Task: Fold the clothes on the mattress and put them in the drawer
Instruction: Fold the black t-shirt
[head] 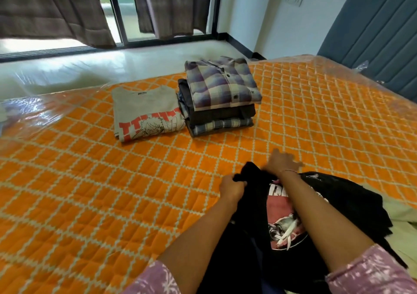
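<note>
Left hand (232, 186) gripping black T-shirt (352, 201) edge, right hand (281, 161) spread flat atop it

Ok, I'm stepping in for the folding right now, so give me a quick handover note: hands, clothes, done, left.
Left hand grips a bunched edge of the black T-shirt; right hand is blurred, fingers spread near its far edge.
Done: grey T-shirt lies folded on the mattress, next to a folded stack topped by the plaid shirt.
Left: fold the black T-shirt, then put everything in the drawer, which is not in view.
</note>
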